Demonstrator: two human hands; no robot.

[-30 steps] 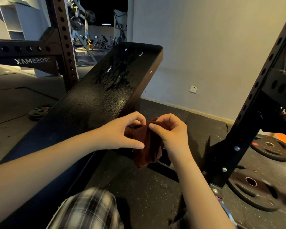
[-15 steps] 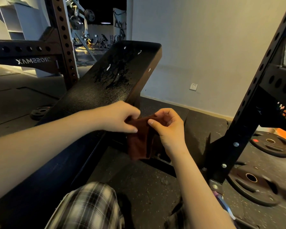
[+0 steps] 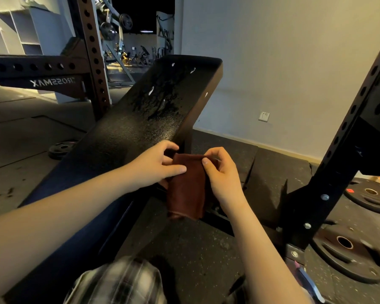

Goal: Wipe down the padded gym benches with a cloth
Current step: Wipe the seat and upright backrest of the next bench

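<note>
A black padded bench point(image 3: 127, 132) slopes up and away from me, its far half speckled with wet droplets. Just off its right edge hangs a dark brown cloth point(image 3: 188, 189), held up by both hands. My left hand point(image 3: 156, 164) pinches the cloth's top left corner with thumb and fingers. My right hand point(image 3: 221, 172) pinches its top right corner, fingers curled over the edge. The cloth hangs flat and folded between them, above the rubber floor.
A black rack upright point(image 3: 347, 137) rises at the right, with weight plates point(image 3: 347, 249) lying at its base. Another perforated upright point(image 3: 92, 55) and a crossbeam point(image 3: 35, 69) stand left of the bench. A small plate point(image 3: 62, 148) lies on the floor. My checked trouser knee point(image 3: 119, 281) is below.
The hands have drawn apart a little, stretching the cloth's top edge flat so it hangs longer. Before, it was bunched between the fingers.
</note>
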